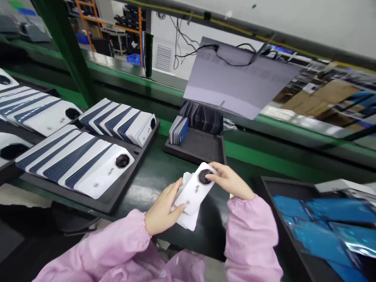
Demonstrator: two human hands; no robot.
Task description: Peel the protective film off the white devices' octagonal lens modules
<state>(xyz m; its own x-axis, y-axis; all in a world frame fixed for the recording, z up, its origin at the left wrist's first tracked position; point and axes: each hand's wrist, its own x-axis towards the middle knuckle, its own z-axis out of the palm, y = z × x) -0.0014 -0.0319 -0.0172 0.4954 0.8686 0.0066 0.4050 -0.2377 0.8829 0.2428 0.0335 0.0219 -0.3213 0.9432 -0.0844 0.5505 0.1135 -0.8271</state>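
A white phone-shaped sheet (192, 192) with a dark camera patch is tilted between my two hands above the bench. My left hand (166, 207) grips its lower left end, thumb on the face and fingers along the side. At the upper right end, my right hand (232, 182) pinches it, with the thumb on the camera patch. Beneath it, other white sheets (190, 223) show at the edges on the dark bench top; how many cannot be told.
Fanned stacks of similar white sheets (101, 172) fill black trays (110, 201) on the left. Behind my hands, another black tray (202, 147) holds a small upright stack (178, 131). Blue film pieces (320, 235) lie in a right-hand tray (289, 239). A paper sheet (235, 78) hangs behind.
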